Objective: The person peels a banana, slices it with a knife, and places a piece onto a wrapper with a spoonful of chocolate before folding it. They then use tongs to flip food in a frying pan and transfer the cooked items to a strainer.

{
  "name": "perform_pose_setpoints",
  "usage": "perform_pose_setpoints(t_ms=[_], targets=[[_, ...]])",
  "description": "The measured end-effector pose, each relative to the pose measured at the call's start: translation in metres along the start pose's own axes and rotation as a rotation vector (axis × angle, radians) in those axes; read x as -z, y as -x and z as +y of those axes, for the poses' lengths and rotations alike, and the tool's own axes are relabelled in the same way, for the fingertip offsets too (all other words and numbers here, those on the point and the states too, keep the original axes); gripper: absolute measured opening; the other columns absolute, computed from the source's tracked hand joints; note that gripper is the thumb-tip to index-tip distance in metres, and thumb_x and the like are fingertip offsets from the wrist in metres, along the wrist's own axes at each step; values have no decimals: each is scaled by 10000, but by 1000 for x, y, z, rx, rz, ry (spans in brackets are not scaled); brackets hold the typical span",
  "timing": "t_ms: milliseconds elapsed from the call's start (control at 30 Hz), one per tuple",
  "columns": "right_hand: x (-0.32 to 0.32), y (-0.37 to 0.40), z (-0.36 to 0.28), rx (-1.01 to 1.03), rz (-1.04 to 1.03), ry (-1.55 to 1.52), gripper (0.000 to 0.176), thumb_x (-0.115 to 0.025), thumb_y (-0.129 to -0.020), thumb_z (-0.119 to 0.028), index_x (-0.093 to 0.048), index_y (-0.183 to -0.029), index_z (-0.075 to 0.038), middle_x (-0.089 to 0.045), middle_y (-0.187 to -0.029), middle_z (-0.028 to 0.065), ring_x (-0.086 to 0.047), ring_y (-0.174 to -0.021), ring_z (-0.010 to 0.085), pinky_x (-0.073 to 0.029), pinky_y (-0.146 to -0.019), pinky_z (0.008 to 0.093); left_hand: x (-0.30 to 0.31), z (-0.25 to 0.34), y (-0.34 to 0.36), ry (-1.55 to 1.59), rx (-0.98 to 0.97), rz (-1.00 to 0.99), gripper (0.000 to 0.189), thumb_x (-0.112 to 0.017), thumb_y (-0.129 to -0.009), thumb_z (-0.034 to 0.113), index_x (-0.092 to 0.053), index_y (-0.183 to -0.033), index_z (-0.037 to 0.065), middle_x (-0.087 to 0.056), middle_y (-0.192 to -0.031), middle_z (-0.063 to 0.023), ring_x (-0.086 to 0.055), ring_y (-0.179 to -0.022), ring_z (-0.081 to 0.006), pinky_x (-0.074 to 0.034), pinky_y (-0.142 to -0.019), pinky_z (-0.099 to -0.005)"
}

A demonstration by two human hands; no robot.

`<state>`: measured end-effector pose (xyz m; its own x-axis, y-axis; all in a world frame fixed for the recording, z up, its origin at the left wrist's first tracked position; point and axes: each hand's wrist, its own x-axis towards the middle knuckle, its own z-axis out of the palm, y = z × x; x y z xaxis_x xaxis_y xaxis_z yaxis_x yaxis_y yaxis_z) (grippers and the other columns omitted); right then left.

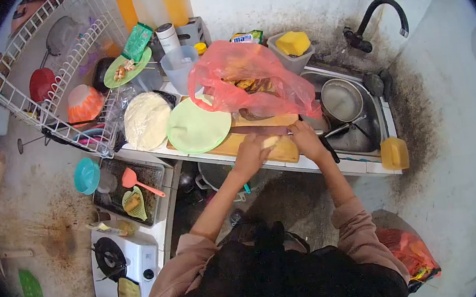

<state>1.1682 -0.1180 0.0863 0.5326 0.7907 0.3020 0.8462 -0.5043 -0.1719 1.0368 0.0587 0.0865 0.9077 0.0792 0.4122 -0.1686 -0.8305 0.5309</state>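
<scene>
A wooden cutting board (pixel 285 153) lies on the tiled counter. Over it, my left hand (pixel 252 154) is closed on a pale yellow piece of food (pixel 271 142). My right hand (pixel 307 141) is closed too, at the right end of a knife (pixel 259 129) whose blade points left; what its fingers grip is too small to make out. Left of my hands is a light green plate (pixel 198 125), beside a round of pale dough or wrappers (pixel 147 121). Behind the board, a red plastic bag (pixel 223 63) lies open around yellow-brown bananas (pixel 257 85).
The sink (pixel 365 142) holds a metal pot (pixel 342 100), with a black faucet (pixel 379 6) above. A dish rack (pixel 51 113) stands at left. Below it are a tray (pixel 154 206) with a coral spatula (pixel 137 182) and a gas stove (pixel 139 257). A yellow container (pixel 394 154) sits near the sink's right corner.
</scene>
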Motion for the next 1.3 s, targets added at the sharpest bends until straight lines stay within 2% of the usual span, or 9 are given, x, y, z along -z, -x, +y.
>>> perform_pose_setpoints(t_ms=[100, 133, 233, 367, 500, 633, 833, 1100, 1300], targets=[[28, 20, 2, -31, -76, -48, 299, -581, -759, -180, -540, -1016, -33, -519, -924, 138, -493, -918, 314, -410, -787, 417, 20, 14, 11, 714, 579, -4, 267, -593, -832, 209, -525, -1010, 23, -534, -793, -93, -551, -649, -203, -466, -612, -333], [40, 33, -1, -37, -93, -8, 294, -582, -764, -178, -540, -1012, -28, -518, -919, 142, -497, -911, 317, -414, -779, 416, 14, 1, 17, 896, 504, 51, 279, -510, -886, 253, -482, -1054, 32, -524, -807, -70, -532, -609, -148, -455, -583, -295], [82, 73, -20, -189, -181, -137, 253, -572, -799, -171, -540, -995, -14, -521, -935, 153, -514, -913, 317, -429, -763, 411, 54, 18, 21, 1527, 782, 89, 338, -444, -907, 309, -432, -1123, 50, -506, -774, -48, -491, -572, -131, -423, -554, -278], [107, 115, -52, -329, -128, -451, 212, -590, -818, -161, -563, -985, -33, -558, -894, 150, -560, -843, 283, -447, -736, 362, 73, 16, 26, 1818, 705, 64, 379, -375, -931, 320, -376, -1242, 102, -441, -715, -22, -390, -533, -107, -327, -486, -213], [97, 132, -85, -506, 39, -613, 174, -621, -806, -155, -597, -929, -34, -607, -824, 126, -594, -727, 230, -463, -679, 324, 84, 20, 24, 1883, 666, 75, 341, -373, -941, 329, -409, -1211, 123, -457, -725, -21, -416, -573, -100, -351, -492, -216], [90, 125, -113, -472, 80, -740, 197, -665, -767, -126, -617, -935, -35, -634, -860, 113, -615, -775, 193, -469, -691, 289, 90, 28, 13, 2179, 889, 260, 277, -424, -927, 274, -450, -1164, 133, -507, -769, -34, -464, -626, -109, -419, -543, -231], [88, 111, -137, -80, 108, -390, 379, -674, -718, -204, -620, -1093, -209, -541, -778, 34, -527, -692, 211, -452, -592, 306, 71, 3, 21, 2711, 817, 236, 206, -432, -926, 244, -533, -993, 77, -502, -760, -32, -465, -632, -112, -447, -547, -245], [89, 106, -144, -64, 111, -310, 375, -676, -717, -205, -623, -1087, -229, -539, -766, 24, -525, -680, 201, -450, -579, 313, 81, 12, 25, 2777, 809, 207, 248, -402, -939, 256, -550, -986, 64, -496, -779, -50, -443, -619, -119, -425, -532, -236], [94, 103, -147, -102, 89, -378, 352, -687, -698, -126, -642, -1046, -145, -540, -749, 63, -530, -684, 220, -438, -601, 310, 83, 17, 30, 2721, 744, 166, 278, -351, -952, 275, -547, -994, 82, -483, -775, -56, -423, -612, -129, -376, -540, -240]])
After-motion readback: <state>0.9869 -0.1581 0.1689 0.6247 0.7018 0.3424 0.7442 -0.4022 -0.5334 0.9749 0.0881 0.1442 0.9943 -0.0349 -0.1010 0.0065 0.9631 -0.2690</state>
